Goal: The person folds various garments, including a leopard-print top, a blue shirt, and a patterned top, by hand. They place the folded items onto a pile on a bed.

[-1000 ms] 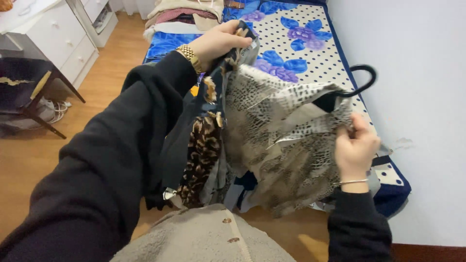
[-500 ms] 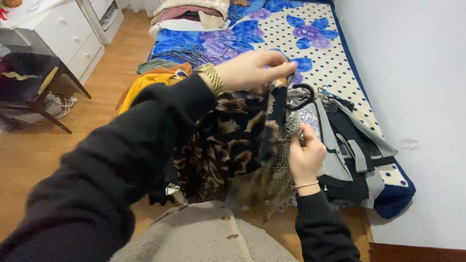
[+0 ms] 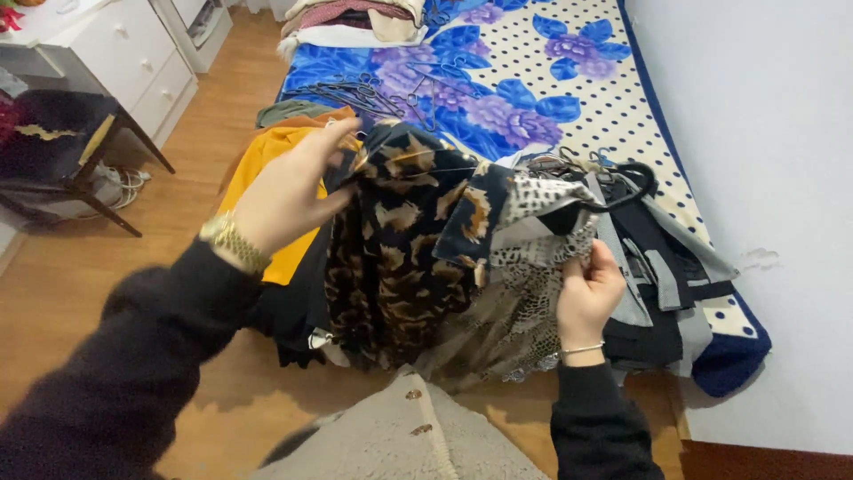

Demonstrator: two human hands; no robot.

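Observation:
My left hand (image 3: 289, 191), with a gold watch at the wrist, grips the upper edge of a dark leopard-print garment (image 3: 400, 258) spread over the near end of the bed. My right hand (image 3: 588, 293), wearing a thin bracelet, pinches a lighter snakeskin-print garment (image 3: 524, 311) that hangs on a black hanger (image 3: 622, 188). The two prints overlap between my hands. A grey and black garment (image 3: 657, 267) lies just right of my right hand.
The bed has a blue floral, polka-dot cover (image 3: 533, 80). Loose wire hangers (image 3: 373, 89) and a stack of folded clothes (image 3: 355, 18) lie farther up it. Yellow and orange clothes (image 3: 267, 160) drape its left edge. A white dresser (image 3: 115, 53) and dark chair (image 3: 62, 142) stand left. A wall is right.
My left hand has dropped from above the clothes to the left, laying the leopard-print garment down over the bed end. The right hand stays on the snakeskin-print garment, which is lower now.

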